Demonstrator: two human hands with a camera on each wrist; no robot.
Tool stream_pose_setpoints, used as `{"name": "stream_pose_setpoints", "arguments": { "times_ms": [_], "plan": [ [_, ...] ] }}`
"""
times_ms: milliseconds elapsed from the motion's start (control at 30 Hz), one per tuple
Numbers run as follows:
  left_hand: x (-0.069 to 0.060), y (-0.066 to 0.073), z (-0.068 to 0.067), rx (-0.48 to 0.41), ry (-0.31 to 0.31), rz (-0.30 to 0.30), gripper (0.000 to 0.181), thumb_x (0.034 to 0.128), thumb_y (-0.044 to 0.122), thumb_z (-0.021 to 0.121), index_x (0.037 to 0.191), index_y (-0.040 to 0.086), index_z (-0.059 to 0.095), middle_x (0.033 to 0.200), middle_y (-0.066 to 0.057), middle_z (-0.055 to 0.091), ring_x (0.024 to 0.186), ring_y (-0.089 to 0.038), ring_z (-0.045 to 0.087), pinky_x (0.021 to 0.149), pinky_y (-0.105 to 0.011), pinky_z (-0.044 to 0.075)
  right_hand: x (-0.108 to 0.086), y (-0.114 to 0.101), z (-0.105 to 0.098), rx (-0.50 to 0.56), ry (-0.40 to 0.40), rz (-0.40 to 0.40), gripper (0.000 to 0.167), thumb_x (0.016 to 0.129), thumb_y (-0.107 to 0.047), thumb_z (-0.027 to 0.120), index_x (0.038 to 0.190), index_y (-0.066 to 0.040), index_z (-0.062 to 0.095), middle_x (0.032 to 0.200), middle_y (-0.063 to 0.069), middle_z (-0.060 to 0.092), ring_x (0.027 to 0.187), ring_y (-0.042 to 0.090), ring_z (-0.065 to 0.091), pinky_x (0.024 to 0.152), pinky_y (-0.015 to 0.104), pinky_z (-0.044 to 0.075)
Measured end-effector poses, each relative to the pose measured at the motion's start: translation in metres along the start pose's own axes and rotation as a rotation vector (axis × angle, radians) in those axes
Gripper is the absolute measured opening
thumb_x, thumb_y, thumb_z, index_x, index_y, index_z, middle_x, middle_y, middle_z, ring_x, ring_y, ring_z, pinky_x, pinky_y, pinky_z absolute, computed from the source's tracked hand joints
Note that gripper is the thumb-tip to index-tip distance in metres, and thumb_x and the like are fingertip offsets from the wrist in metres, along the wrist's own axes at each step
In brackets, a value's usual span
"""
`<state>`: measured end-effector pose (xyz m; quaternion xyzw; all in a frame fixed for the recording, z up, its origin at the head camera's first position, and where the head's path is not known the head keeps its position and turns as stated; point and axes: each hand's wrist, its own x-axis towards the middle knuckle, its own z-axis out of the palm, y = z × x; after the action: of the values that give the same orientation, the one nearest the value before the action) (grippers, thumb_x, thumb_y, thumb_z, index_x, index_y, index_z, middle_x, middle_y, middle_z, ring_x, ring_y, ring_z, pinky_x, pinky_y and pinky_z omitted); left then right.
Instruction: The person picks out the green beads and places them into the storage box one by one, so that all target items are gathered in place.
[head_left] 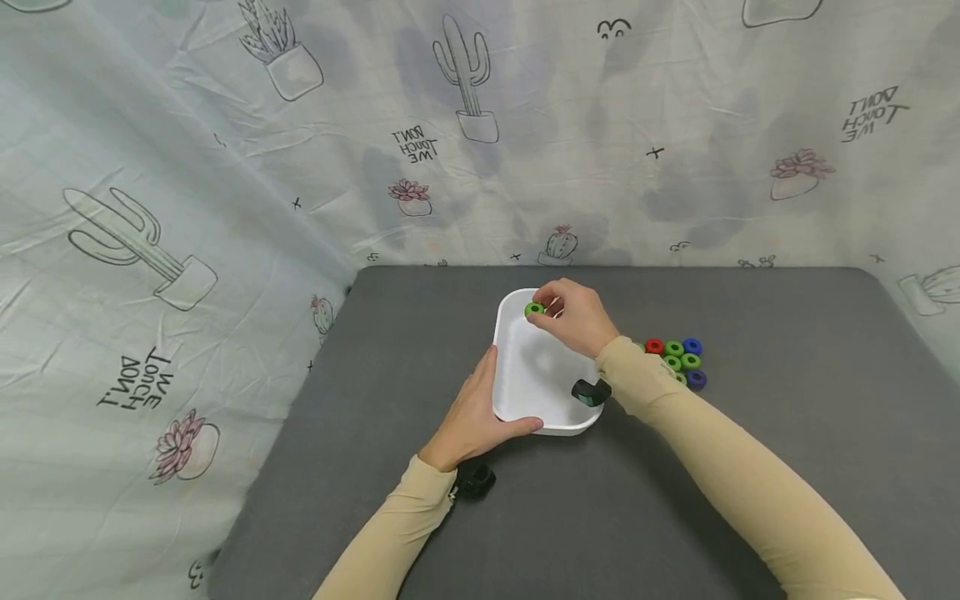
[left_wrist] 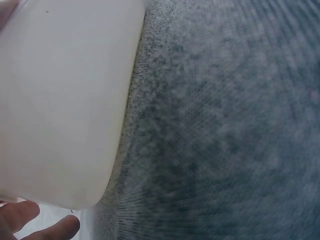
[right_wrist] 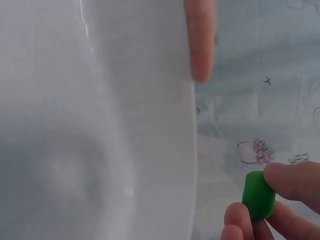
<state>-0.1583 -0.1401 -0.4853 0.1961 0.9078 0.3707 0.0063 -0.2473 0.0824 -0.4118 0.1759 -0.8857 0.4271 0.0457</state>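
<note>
A white tray (head_left: 542,367) lies on the grey table, its inside bare. My left hand (head_left: 474,417) holds it at the near left corner, fingers along the left wall and thumb on the near rim. In the left wrist view, fingertips (left_wrist: 60,230) show beside the tray's outer wall (left_wrist: 65,110). Between thumb and fingers, my right hand (head_left: 573,315) pinches a green ring (head_left: 534,309) above the tray's far end. The right wrist view shows the same green ring (right_wrist: 258,195) held in the right fingertips, beyond the tray rim (right_wrist: 194,150).
Right of the tray, partly behind my right forearm, a group of several rings lies on the table (head_left: 780,433): a red ring (head_left: 655,346), green rings (head_left: 691,362) and blue rings (head_left: 693,346). A patterned cloth (head_left: 525,192) hangs behind and at the left.
</note>
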Motion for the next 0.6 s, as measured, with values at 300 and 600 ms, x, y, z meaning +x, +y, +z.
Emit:
{"name": "stream_pose_setpoints", "arguments": {
  "times_ms": [300, 600],
  "plan": [
    [-0.002, 0.002, -0.002, 0.012, -0.015, -0.029, 0.132, 0.0784, 0.070, 0.079, 0.169, 0.018, -0.002, 0.176, 0.003, 0.007, 0.159, -0.024, 0.024, 0.123, -0.056, 0.030, 0.021, 0.014, 0.027, -0.015, -0.081, 0.107, 0.026, 0.094, -0.019, 0.078, 0.115, -0.004, 0.073, 0.108, 0.014, 0.071, 0.099, 0.029, 0.066, 0.088, 0.042, 0.055],
    [-0.002, 0.002, -0.001, -0.002, -0.002, -0.010, 0.130, 0.0793, 0.069, 0.079, 0.169, 0.017, 0.000, 0.176, 0.003, 0.008, 0.158, -0.024, 0.025, 0.122, -0.055, 0.030, 0.037, 0.020, 0.041, -0.061, -0.157, 0.146, 0.025, 0.091, -0.014, 0.079, 0.112, -0.002, 0.074, 0.106, 0.016, 0.072, 0.095, 0.028, 0.064, 0.087, 0.042, 0.052]
  ]
}}
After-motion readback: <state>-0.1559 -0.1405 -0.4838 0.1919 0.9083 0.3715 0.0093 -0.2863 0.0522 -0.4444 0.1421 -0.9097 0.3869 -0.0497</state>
